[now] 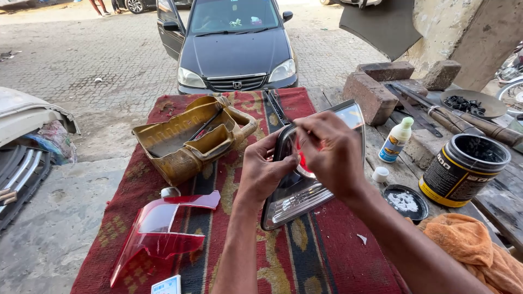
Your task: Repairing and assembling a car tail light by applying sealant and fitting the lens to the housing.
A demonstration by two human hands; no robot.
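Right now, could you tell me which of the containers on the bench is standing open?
The black and yellow can; its lid lies beside it, while the small white bottle stays capped.

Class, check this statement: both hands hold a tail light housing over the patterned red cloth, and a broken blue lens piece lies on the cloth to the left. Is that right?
Not quite. The head view shows the broken lens piece is red, not blue. The rest stands: both hands, left and right, hold the tail light housing over the patterned red cloth.

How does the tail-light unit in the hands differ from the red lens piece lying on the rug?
The tail-light unit is propped up, gripped by the left hand and right hand; the red lens piece lies flat, untouched. The unit is dark-framed with clear ribbed parts; the lens is translucent red, with jagged edges. Both rest on the rug.
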